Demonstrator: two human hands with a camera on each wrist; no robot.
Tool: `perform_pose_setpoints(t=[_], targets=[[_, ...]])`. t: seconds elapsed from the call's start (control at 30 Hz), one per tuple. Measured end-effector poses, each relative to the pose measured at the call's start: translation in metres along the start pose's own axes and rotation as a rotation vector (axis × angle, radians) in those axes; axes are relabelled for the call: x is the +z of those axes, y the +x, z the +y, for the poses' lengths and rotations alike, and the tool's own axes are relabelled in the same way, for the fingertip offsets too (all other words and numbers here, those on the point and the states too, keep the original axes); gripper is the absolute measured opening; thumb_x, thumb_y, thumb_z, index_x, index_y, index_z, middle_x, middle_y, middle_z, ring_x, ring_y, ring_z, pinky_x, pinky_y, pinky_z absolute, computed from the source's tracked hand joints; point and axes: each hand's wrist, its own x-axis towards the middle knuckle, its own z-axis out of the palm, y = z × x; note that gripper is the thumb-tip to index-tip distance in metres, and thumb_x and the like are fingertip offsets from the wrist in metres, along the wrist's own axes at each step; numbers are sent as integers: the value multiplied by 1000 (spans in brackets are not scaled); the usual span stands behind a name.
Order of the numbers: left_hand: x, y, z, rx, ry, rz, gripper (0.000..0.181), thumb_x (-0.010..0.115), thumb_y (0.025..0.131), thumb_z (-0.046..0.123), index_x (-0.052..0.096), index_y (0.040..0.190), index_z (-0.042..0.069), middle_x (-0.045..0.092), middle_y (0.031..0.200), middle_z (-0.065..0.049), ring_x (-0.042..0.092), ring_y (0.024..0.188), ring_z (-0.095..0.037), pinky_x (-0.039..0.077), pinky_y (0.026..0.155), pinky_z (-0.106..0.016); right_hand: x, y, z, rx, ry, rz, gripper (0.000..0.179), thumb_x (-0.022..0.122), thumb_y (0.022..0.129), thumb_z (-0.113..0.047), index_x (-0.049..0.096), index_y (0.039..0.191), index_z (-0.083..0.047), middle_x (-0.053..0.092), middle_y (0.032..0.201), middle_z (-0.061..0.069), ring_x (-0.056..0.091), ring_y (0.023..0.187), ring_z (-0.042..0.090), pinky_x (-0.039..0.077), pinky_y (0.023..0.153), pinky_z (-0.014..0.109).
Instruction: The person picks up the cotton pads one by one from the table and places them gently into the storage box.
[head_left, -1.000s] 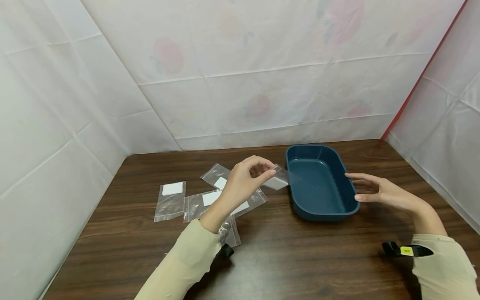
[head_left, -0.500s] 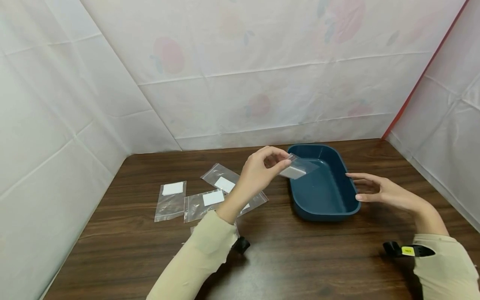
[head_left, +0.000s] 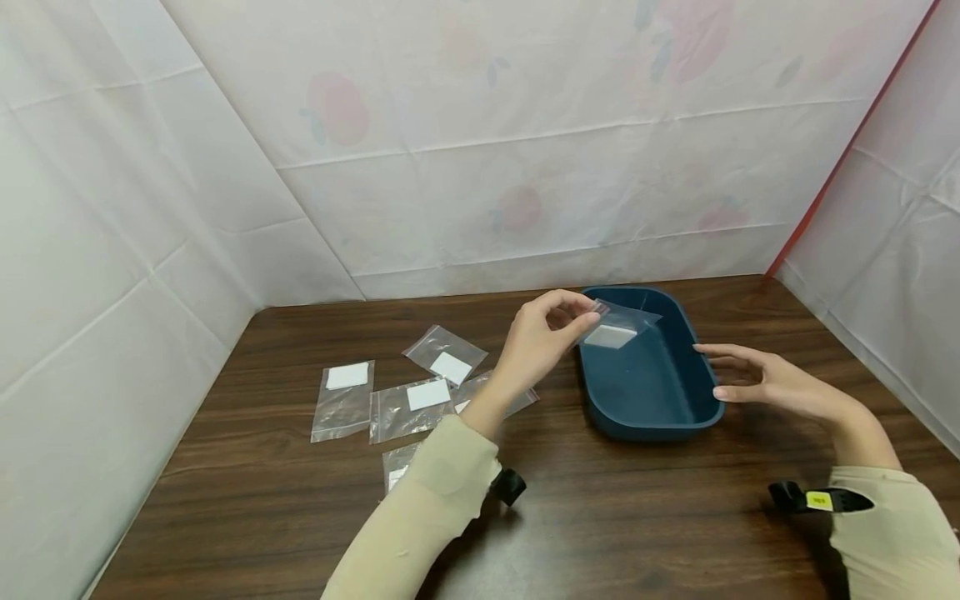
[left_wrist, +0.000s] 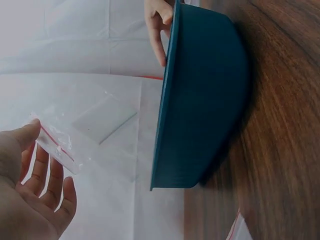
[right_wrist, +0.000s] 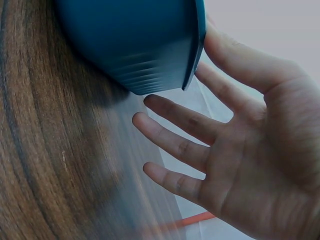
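Observation:
My left hand pinches one end of a clear zip bag between thumb and fingers. A flat white rectangular piece lies inside that bag. Hand and bag are above the left side of a dark blue oblong basin; in the left wrist view the bag hangs clear of the basin's rim. At the basin's right side, my right hand rests against the rim. In the right wrist view its thumb touches the rim and the other fingers are spread, fairly straight.
Several similar zip bags with white pieces lie left on the dark wooden table, such as one bag at the far left and another farther back. My left forearm partly covers some. White cloth walls enclose the table's back and sides.
My left hand has carried the zip bag rightward from beside the basin to over its left side, uncovering more of the bags on the table. The right hand has stayed at the rim.

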Motion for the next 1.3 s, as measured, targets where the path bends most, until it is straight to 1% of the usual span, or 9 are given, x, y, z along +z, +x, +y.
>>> perform_pose_setpoints(t=[0.1, 0.3, 0.4, 0.5, 0.63, 0.73, 1.07, 1.2, 1.3], targets=[[6, 0, -1, -17, 2, 3, 19, 71, 94, 28, 72, 109, 18, 66, 100, 10, 59, 86, -9, 51, 72, -26, 0, 0, 0, -6, -11, 3, 65, 67, 96, -24, 38, 152, -10, 44, 146, 22, 49, 114, -4, 47, 89, 51], [21, 0, -4, -58, 22, -8, 17, 71, 93, 31, 72, 107, 20, 64, 97, 13, 59, 84, -10, 50, 64, -25, -1, -1, -1, 6, -4, 4, 65, 68, 96, -24, 37, 152, -10, 44, 146, 23, 49, 112, -7, 51, 84, 41], [28, 0, -6, -69, 33, -15, 17, 71, 93, 32, 72, 107, 21, 64, 96, 14, 59, 85, -11, 50, 64, -25, -1, -2, -1, 7, -9, 8, 65, 68, 96, -24, 38, 152, -10, 44, 146, 23, 49, 112, -6, 50, 86, 43], [35, -1, -7, -74, 49, -23, 17, 70, 93, 32, 72, 107, 21, 63, 97, 14, 59, 87, -9, 51, 65, -24, -1, -1, -1, 7, -25, 12, 65, 68, 96, -25, 38, 152, -10, 45, 146, 23, 52, 119, 7, 48, 87, 47], [41, -3, -9, -89, 66, -32, 17, 71, 93, 31, 73, 107, 22, 64, 98, 14, 58, 87, -5, 51, 66, -23, 0, 0, -1, 8, -23, 8, 65, 67, 96, -25, 37, 152, -9, 45, 146, 24, 49, 127, 37, 48, 88, 53], [45, -5, -12, -95, 96, -39, 16, 70, 94, 30, 73, 107, 21, 64, 98, 14, 58, 87, -3, 50, 66, -22, 1, 1, -1, 10, -9, 4, 65, 67, 96, -26, 37, 152, -8, 45, 145, 25, 46, 128, 45, 47, 90, 57], [52, -11, -18, -93, 186, -97, 17, 69, 94, 29, 72, 110, 22, 62, 98, 16, 57, 89, 0, 49, 66, -21, 0, 2, -1, 10, -5, 0, 64, 67, 96, -25, 38, 152, -9, 47, 144, 24, 52, 124, 25, 49, 87, 46], [55, -12, -18, -104, 211, -117, 15, 70, 94, 30, 72, 108, 24, 63, 100, 17, 57, 89, 0, 49, 66, -21, 0, 2, 0, 8, 17, -4, 64, 67, 97, -23, 38, 152, -9, 44, 146, 23, 51, 115, 1, 51, 83, 34], [56, -13, -19, -103, 236, -137, 15, 71, 93, 30, 72, 107, 25, 63, 99, 17, 58, 90, 0, 48, 68, -21, 1, 2, 1, 9, 34, -5, 64, 66, 97, -23, 37, 152, -10, 43, 147, 24, 52, 117, 7, 52, 82, 34]])
